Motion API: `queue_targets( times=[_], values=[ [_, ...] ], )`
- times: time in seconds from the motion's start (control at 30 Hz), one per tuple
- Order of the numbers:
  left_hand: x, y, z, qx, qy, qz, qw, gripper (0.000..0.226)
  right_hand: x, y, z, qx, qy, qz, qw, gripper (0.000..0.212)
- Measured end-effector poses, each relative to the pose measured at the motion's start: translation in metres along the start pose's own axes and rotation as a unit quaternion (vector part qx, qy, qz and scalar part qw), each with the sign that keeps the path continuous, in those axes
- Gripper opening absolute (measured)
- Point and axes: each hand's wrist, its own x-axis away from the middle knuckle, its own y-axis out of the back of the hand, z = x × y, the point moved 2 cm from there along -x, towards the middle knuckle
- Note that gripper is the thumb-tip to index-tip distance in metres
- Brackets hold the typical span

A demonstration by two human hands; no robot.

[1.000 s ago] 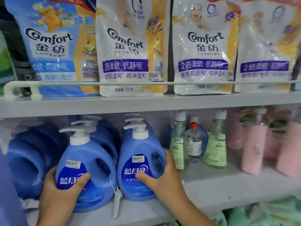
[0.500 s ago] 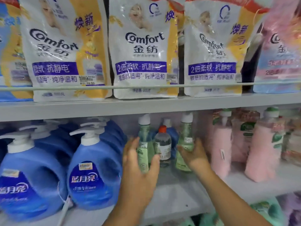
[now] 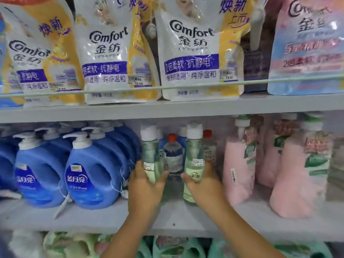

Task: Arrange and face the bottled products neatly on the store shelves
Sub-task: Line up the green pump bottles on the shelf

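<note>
Both forearms reach up from the bottom of the view to the middle shelf [image 3: 186, 216], and the two hands are apart, each on its own bottle. The left hand [image 3: 144, 187] holds the left tall pale green clear bottle with a white cap [image 3: 150, 157]; the thumb lies across the front and the fingers go around the left side. The right hand [image 3: 204, 185] grips the right tall pale green clear bottle with a white cap [image 3: 193, 164] from its right side, with the thumb on the front over the label. Both bottles stand upright near the front of the shelf. Each one carries a small white price sticker; the numbers are too blurred to read.

Between them, a little behind, stands a small clear bottle with an orange-red cap [image 3: 173, 155]. A second one [image 3: 209, 146] stands behind the right green bottle.

To the left are big blue pump jugs [image 3: 91, 175] with dark blue labels in white Chinese writing. To the right stand pink bottles [image 3: 240, 164] with green-and-white labels, which are blurred.

On the upper shelf, behind a thin rail [image 3: 167, 87], stand white-and-yellow refill pouches [image 3: 197, 53] that say "Comfort" and "金纺", with a purple band and a "10.00" price tag. At the far right is a pink-and-blue pouch [image 3: 307, 47].
</note>
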Motion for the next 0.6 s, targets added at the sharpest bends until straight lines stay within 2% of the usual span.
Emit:
queue_targets(
  times=[0.1, 0.17, 0.23, 0.3, 0.37, 0.43, 0.6],
  values=[
    [0.037, 0.015, -0.009, 0.001, 0.018, 0.028, 0.999, 0.08, 0.022, 0.015, -0.001, -0.06, 0.028, 0.039, 0.997, 0.052],
    [0.053, 0.021, -0.013, 0.019, 0.036, 0.081, 0.996, 0.095, 0.041, 0.022, -0.007, -0.113, 0.015, 0.065, 0.991, 0.056],
    [0.067, 0.026, -0.013, 0.042, 0.054, 0.144, 0.987, 0.093, 0.058, 0.026, -0.012, -0.142, -0.006, 0.116, 0.983, 0.072],
    [0.074, 0.032, -0.013, 0.077, 0.058, 0.169, 0.981, 0.082, 0.07, 0.032, -0.011, -0.154, -0.016, 0.141, 0.978, 0.075],
    [0.077, 0.039, -0.011, 0.115, 0.069, 0.173, 0.976, 0.076, 0.079, 0.04, -0.006, -0.158, -0.018, 0.131, 0.979, 0.072],
    [0.083, 0.044, -0.014, 0.139, 0.078, 0.177, 0.971, 0.082, 0.091, 0.05, -0.002, -0.158, -0.017, 0.108, 0.981, 0.07],
    [0.12, 0.042, -0.035, 0.216, 0.039, 0.183, 0.958, 0.072, 0.126, 0.081, -0.004, -0.175, -0.035, 0.048, 0.983, 0.067]
  ],
)
